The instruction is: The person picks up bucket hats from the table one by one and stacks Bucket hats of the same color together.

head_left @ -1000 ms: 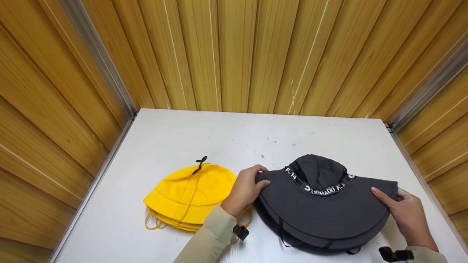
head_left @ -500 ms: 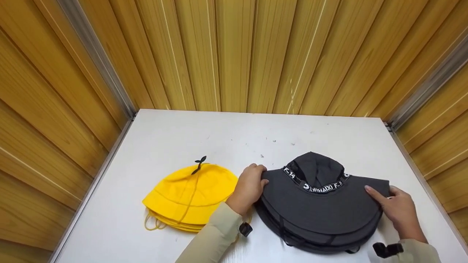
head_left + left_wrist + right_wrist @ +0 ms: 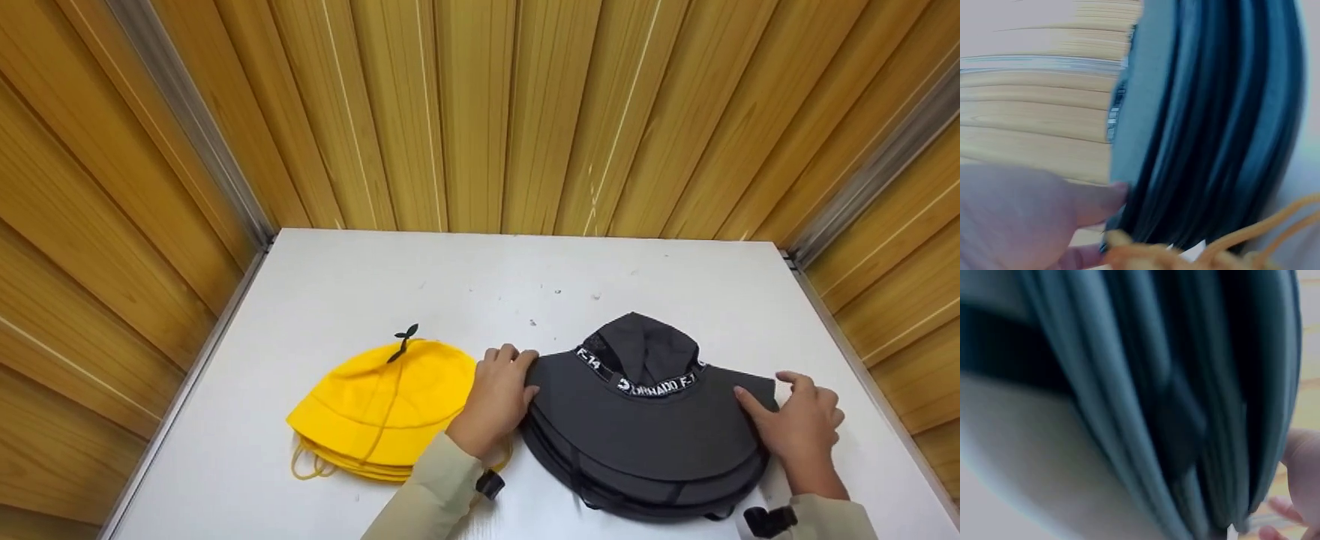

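Observation:
A stack of dark grey wide-brimmed hats (image 3: 645, 442) lies on the right side of the table, with a white-lettered band round the top hat's crown. My left hand (image 3: 491, 397) pinches the left corner of the top brim, its thumb on the upper face. At the right corner, my right hand (image 3: 799, 424) touches the brim with its thumb, while its fingers spread away from the edge. Both wrist views show the layered brims (image 3: 1207, 112) edge-on. Left of this stack sit several yellow hats (image 3: 382, 420), the top one bearing a dark sprout (image 3: 403, 345).
The white table (image 3: 420, 262) has small marks near its middle. Wood-patterned panels (image 3: 480, 112) enclose it at the back and both sides, joined by metal corner strips. Yellow cords (image 3: 307, 465) hang from the yellow hats, close to my left forearm.
The top grey hat has shifted slightly left over the stack. My right hand has moved left with it, and its fingers have loosened from the brim. The yellow hats stay put.

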A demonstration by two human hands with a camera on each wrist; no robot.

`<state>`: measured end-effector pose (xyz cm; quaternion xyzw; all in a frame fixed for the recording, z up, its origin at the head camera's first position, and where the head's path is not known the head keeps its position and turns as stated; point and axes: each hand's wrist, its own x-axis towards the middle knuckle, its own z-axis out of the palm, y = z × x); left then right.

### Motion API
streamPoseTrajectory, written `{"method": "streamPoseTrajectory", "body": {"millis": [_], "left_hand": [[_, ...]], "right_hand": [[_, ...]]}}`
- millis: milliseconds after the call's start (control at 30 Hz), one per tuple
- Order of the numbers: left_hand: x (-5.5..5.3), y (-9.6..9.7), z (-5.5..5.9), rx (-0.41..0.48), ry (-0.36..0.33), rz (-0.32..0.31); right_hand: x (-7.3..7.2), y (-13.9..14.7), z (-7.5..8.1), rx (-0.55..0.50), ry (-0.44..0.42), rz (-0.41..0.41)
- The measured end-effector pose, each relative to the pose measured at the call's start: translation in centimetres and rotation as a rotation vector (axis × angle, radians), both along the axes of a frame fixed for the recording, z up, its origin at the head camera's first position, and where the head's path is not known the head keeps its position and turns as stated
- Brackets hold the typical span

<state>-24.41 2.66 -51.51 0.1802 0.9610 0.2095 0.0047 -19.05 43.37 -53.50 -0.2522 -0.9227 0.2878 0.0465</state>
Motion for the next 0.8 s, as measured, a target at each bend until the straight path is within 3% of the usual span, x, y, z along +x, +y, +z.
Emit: {"method": "streamPoseTrajectory", "body": {"millis": [100,167,267,333,433,567,667,800], "left_hand": [[1.4,-2.3,0.4,0.017,0.029,-0.013],[2.3,-4.0,0.6,0.024,0.048,0.005],[3.4,-6.7,0.9,0.004,0.046,0.079],[4.0,-8.3,1.1,-0.042,0.008,0.159],[4.7,-10.1,1.1,-0.127,-0.124,0.275],[5.2,-11.2,0.3,-0.174,-0.285,0.322],[5.0,-11.4,-0.5,-0.17,-0.311,0.315],[4.3,-11.4,-1.2,-0.18,-0.308,0.318]], "right_hand": [[0.6,-2.7,1.2,0.036,0.11,0.028],[1.2,-4.9,1.9,0.053,0.219,0.093],[2.5,-8.2,2.4,0.06,0.355,0.266],[3.6,-10.1,2.4,0.055,0.375,0.393],[5.2,-12.3,1.8,0.086,0.259,0.544],[6.1,-13.9,0.4,0.158,0.021,0.641],[5.9,-14.1,-0.7,0.177,-0.054,0.659],[4.9,-13.8,-1.7,0.161,-0.056,0.662]]}}
